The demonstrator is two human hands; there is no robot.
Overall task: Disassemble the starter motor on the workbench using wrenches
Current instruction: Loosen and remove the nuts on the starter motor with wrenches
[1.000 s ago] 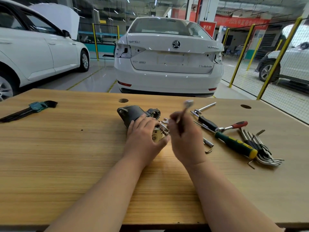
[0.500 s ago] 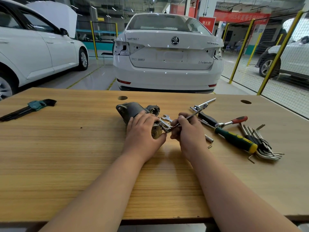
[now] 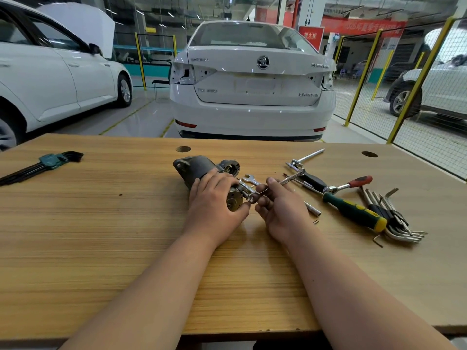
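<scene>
L grip round motor, axis far-left/near-right

A single wide-angle camera sits on the person's head and looks forward and down over the pale wooden workbench. It is near: both bare forearms enter at 6 o'clock, and the left hand and right hand sit at the frame's centre, by the grey metal starter motor. The bench's far edge crosses at mid-height; beyond it, at 12 o'clock, the tail of a white saloon car faces the lens.
</scene>
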